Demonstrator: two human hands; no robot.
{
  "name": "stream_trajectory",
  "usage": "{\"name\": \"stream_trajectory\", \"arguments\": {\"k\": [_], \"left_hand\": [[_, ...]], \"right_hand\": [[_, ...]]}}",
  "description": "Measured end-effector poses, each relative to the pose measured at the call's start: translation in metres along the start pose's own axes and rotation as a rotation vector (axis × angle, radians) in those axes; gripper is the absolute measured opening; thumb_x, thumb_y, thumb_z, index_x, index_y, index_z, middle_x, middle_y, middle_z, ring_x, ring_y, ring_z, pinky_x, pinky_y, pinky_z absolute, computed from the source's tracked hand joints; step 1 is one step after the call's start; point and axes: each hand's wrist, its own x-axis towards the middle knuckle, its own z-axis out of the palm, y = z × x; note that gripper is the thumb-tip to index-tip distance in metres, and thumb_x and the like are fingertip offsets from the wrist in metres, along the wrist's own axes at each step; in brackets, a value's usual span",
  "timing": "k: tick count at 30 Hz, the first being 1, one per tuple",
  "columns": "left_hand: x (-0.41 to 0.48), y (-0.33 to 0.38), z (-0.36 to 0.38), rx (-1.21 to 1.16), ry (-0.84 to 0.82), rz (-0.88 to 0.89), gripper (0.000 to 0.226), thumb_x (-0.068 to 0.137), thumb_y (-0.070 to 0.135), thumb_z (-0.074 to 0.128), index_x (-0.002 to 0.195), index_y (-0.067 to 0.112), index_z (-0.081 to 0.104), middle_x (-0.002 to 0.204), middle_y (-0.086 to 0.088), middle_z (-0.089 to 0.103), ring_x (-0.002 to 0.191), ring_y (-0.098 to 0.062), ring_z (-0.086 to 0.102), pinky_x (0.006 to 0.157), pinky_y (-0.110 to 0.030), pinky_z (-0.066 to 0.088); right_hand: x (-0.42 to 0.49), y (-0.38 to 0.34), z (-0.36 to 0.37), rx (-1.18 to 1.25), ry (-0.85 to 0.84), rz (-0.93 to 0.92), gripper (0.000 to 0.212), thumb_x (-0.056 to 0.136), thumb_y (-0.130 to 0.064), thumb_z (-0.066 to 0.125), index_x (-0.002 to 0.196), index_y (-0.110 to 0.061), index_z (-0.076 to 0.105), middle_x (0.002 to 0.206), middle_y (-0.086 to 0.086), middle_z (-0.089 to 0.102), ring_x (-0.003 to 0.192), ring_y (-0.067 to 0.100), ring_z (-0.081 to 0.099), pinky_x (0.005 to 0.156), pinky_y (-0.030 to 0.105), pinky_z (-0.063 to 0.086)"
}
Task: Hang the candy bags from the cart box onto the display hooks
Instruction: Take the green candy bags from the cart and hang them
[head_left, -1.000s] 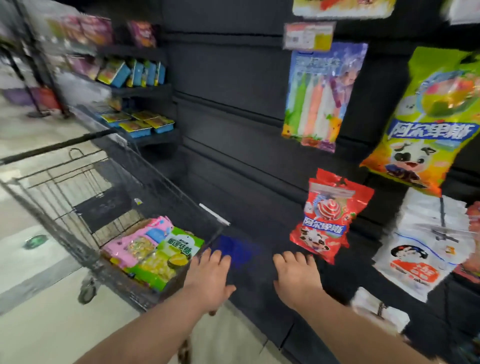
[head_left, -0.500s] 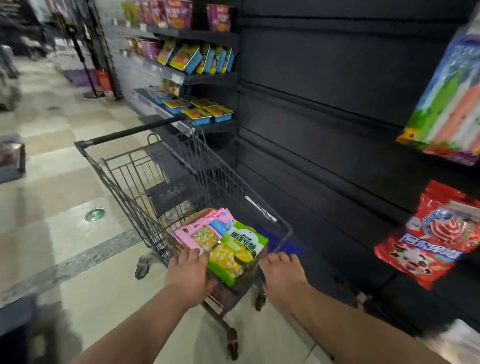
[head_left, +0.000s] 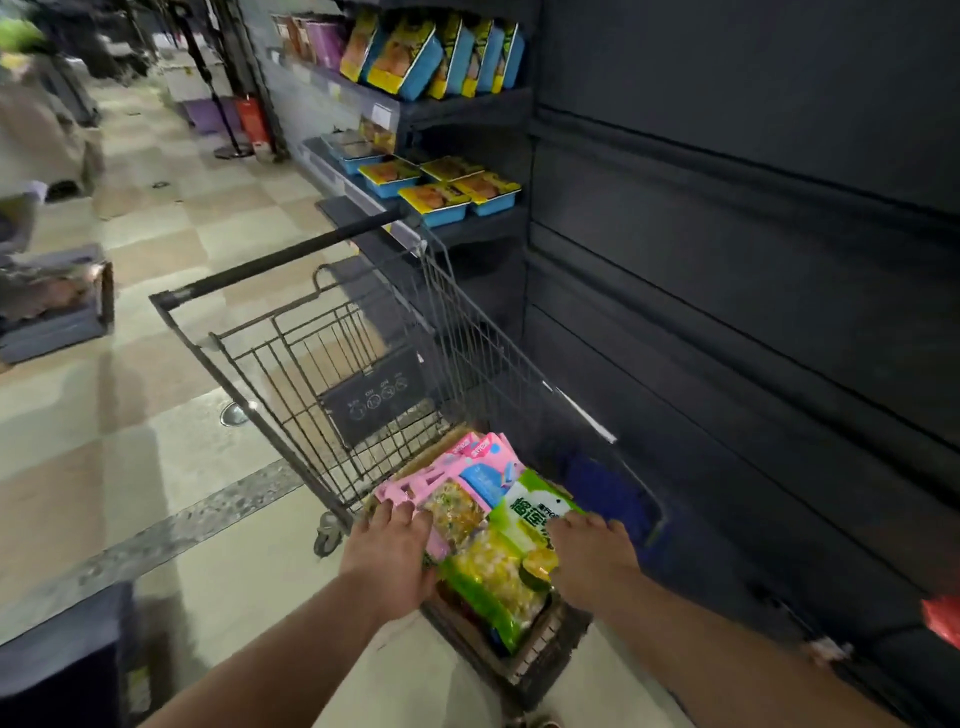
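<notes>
A cardboard box (head_left: 543, 652) sits in the near end of a wire shopping cart (head_left: 363, 332). It holds several candy bags: pink ones (head_left: 467, 465) and, on top, a green and yellow one (head_left: 498, 577). My left hand (head_left: 387, 556) rests on the near edge of the pink bags with its fingers laid flat. My right hand (head_left: 592, 551) touches the right side of the green bag, fingers extended. Neither hand has lifted a bag. The dark slatted display wall (head_left: 727, 312) stands to the right. No hooks show on it here; a red hung bag (head_left: 943, 621) peeks in at the right edge.
Shelves behind the cart carry blue and yellow trays (head_left: 457, 195) and boxes (head_left: 431, 54). The cart's black handle (head_left: 270, 267) points away from me. A grey crate (head_left: 57, 312) sits on the tiled floor at left, and a dark object (head_left: 57, 665) at lower left.
The view has swung left from the hung bags to the cart. Both hands moved forward from near the cart's edge onto the bags in the box.
</notes>
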Motion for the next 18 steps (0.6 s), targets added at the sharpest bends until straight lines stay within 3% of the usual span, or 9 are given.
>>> {"name": "stream_trajectory", "arguments": {"k": [8, 18], "left_hand": [[0.076, 0.022, -0.001, 0.024, -0.139, 0.068, 0.072, 0.093, 0.053, 0.042, 0.152, 0.019, 0.018, 0.157, -0.008, 0.023, 0.146, -0.029, 0.017, 0.117, -0.049, 0.015], [0.150, 0.012, 0.019, 0.024, -0.284, 0.213, 0.068, 0.091, 0.053, 0.047, 0.148, 0.021, 0.026, 0.150, -0.002, 0.034, 0.138, -0.023, 0.033, 0.109, -0.039, 0.030]], "right_hand": [[0.059, 0.036, 0.015, 0.123, -0.129, 0.050, 0.054, 0.089, -0.025, 0.051, 0.141, -0.020, 0.034, 0.141, 0.009, 0.042, 0.130, 0.031, 0.040, 0.107, 0.043, 0.033], [0.092, 0.036, 0.046, 0.314, -0.290, 0.231, 0.056, 0.090, -0.024, 0.052, 0.142, -0.018, 0.034, 0.143, 0.010, 0.041, 0.134, 0.032, 0.038, 0.104, 0.041, 0.037]]}}
